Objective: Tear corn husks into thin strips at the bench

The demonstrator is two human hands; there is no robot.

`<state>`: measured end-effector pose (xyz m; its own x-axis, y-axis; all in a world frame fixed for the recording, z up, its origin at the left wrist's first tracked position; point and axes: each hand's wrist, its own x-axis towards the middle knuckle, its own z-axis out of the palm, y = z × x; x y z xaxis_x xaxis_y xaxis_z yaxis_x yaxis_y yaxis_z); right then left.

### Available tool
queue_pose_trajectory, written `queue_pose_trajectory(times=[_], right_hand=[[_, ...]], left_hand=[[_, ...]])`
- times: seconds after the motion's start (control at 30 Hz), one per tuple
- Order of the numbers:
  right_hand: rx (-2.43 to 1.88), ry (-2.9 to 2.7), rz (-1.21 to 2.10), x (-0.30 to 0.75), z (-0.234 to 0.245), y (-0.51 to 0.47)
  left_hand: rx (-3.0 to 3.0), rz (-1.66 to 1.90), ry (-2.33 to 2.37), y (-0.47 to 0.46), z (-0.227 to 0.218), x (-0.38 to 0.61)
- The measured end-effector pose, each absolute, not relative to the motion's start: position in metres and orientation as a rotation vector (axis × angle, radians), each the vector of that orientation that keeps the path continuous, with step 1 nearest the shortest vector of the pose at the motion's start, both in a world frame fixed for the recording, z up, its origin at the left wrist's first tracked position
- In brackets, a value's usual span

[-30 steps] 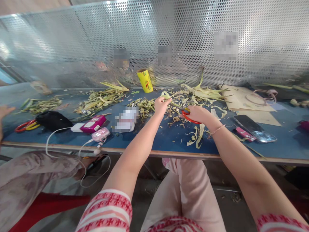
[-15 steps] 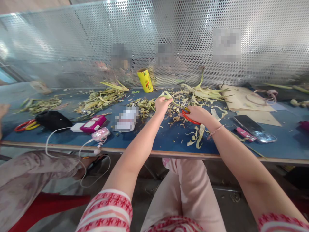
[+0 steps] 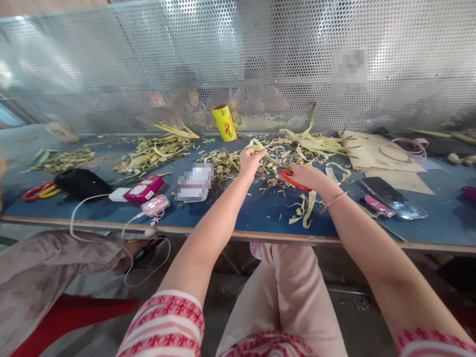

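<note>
Between the fingertips of my left hand (image 3: 252,159) is a pale green plant stalk (image 3: 274,161), its end pointing right. My right hand (image 3: 303,176) is closed round scissors (image 3: 293,180) with red handles, and their blades reach left to the stalk. Whether the blades are parted is too small to tell. Beneath both hands lie dry trimmings (image 3: 273,186) and curled peelings. A heap of short cut pieces (image 3: 223,166) is just left of my left hand. Behind my right hand rests a bunch of long pale stalks (image 3: 312,143).
A yellow tube (image 3: 223,124) stands at the back by the perforated metal panel (image 3: 130,74). Left are a clear case (image 3: 195,183), a pink power bank (image 3: 144,189) with cables, and a black pouch (image 3: 82,185). On the right lie a phone (image 3: 394,198) and cardboard (image 3: 383,153). Another person sits left.
Both hands keep nearly the same place and hold on the stalk and scissors. The view has shifted very slightly. At the far left edge, the other person's hand has moved a little.
</note>
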<state>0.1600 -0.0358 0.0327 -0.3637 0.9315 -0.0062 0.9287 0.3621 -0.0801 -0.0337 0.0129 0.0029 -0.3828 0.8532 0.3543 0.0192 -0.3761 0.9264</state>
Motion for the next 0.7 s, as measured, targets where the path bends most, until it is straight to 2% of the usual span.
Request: queue_pose_trajectory(times=[0.7], right_hand=[[-1.725, -2.474, 0.083, 0.158, 0.0369, -0.0333]], left_hand=[[1.143, 1.798, 1.123, 0.012, 0.0034, -0.0333]])
